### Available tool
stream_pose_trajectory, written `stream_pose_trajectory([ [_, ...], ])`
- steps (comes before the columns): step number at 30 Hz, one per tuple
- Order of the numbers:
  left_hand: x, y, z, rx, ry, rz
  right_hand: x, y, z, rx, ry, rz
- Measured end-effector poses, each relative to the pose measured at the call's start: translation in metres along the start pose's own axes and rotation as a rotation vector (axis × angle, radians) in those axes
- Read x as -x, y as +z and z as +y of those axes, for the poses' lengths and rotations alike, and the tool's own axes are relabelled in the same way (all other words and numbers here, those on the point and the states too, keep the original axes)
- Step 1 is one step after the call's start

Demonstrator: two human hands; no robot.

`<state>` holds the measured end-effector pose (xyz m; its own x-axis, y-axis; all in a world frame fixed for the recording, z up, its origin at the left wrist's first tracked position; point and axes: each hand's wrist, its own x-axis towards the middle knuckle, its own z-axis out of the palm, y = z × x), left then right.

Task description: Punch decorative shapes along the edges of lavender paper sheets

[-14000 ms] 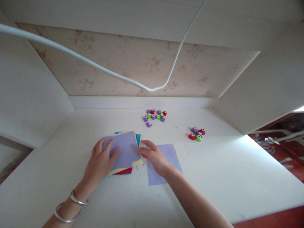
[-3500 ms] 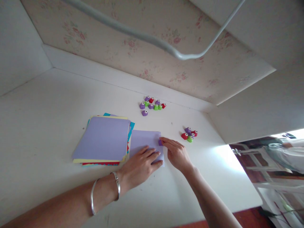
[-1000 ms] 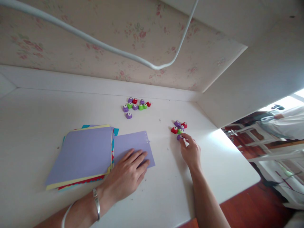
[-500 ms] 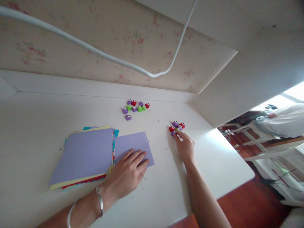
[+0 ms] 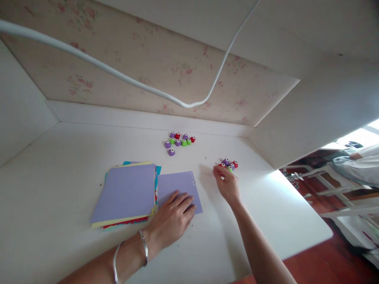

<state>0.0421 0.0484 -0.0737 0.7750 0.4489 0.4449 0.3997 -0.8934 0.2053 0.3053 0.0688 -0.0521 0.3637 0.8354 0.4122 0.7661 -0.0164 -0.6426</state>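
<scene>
The left hand (image 5: pixel 173 223) lies flat and loose on a purple sheet (image 5: pixel 176 181), with its fingers stretched out and curled round nothing. The sheet sticks out past the fingertips, and a few tiny white spots run along its edge on the side near the right hand (image 5: pixel 219 173).

The right hand is up beside a small bunch of eye toys (image 5: pixel 232 167), red, purple and green, each with a white top and a black dot. Its thumb and fingers are bent close together, but I cannot tell if they hold anything. The bunch is just past its fingers, and the hand hides part of it.

To the left of the left hand is a pile of paper (image 5: pixel 127 189), purple on top, with yellow, red and blue peeking out. Farther ahead of that hand sits a bigger bunch of eye toys (image 5: pixel 178 142). Two silver bracelets (image 5: pixel 144 246) circle the left wrist.
</scene>
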Motion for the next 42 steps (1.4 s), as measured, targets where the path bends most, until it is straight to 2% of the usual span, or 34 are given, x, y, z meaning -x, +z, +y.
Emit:
stream_pose_trajectory([
  [4, 0.0, -0.003, 0.001, -0.025, -0.004, -0.023, -0.016, 0.035, -0.044, -0.026, -0.172, -0.277],
  [8, 0.002, -0.003, 0.001, -0.071, -0.023, -0.001, -0.039, 0.076, -0.079, 0.022, -0.34, -0.441],
  [12, 0.005, 0.001, 0.0, -0.122, -0.029, 0.013, -0.065, 0.104, -0.095, 0.162, -0.437, -0.524],
  [16, 0.006, 0.002, 0.0, -0.147, -0.04, 0.014, -0.08, 0.112, -0.099, 0.309, -0.557, -0.675],
  [21, 0.006, -0.003, 0.0, -0.186, 0.006, -0.007, -0.081, 0.096, -0.097, 0.364, -0.508, -0.646],
  [27, 0.005, -0.008, 0.001, -0.17, 0.039, -0.003, -0.057, 0.044, -0.082, 0.384, -0.384, -0.464],
  [29, 0.004, -0.007, 0.001, -0.17, 0.043, 0.025, -0.042, 0.026, -0.069, 0.293, -0.358, -0.376],
  [32, 0.004, -0.005, 0.001, -0.166, 0.057, 0.031, -0.015, 0.007, -0.048, 0.139, -0.266, -0.34],
  [35, 0.005, -0.005, 0.001, -0.14, 0.056, 0.006, 0.014, 0.001, -0.032, 0.016, -0.25, -0.325],
  [38, 0.006, -0.007, 0.002, -0.095, 0.029, -0.035, 0.038, -0.001, -0.024, -0.001, -0.261, -0.28],
  [42, 0.004, -0.011, 0.003, -0.079, 0.035, -0.059, 0.05, -0.006, -0.018, -0.043, -0.304, -0.304],
])
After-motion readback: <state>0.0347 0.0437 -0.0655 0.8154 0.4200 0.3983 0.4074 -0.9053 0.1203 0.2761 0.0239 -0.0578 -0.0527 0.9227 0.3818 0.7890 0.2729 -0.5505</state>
